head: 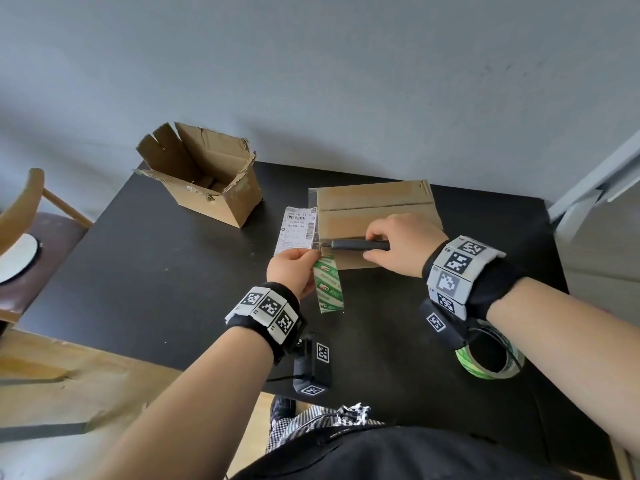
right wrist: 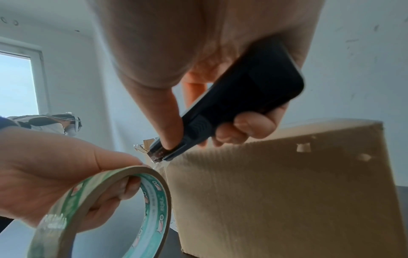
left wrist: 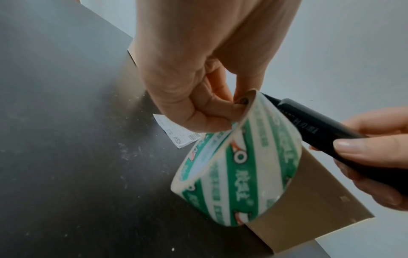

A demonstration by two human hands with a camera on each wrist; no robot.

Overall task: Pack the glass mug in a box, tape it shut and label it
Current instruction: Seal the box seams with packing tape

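A closed cardboard box stands mid-table, its flaps down; the glass mug is not visible. My left hand grips a green-and-white tape roll by its rim at the box's near left corner, fingers inside the core. My right hand holds a black utility knife flat over the box top, tip pointing left at the clear tape stretched off the corner. The knife sits just behind the roll. Its blade end meets the tape beside the box.
A white shipping label lies left of the box on the black table. A torn open carton stands at the back left. Another tape roll lies under my right forearm. A wooden chair is at left.
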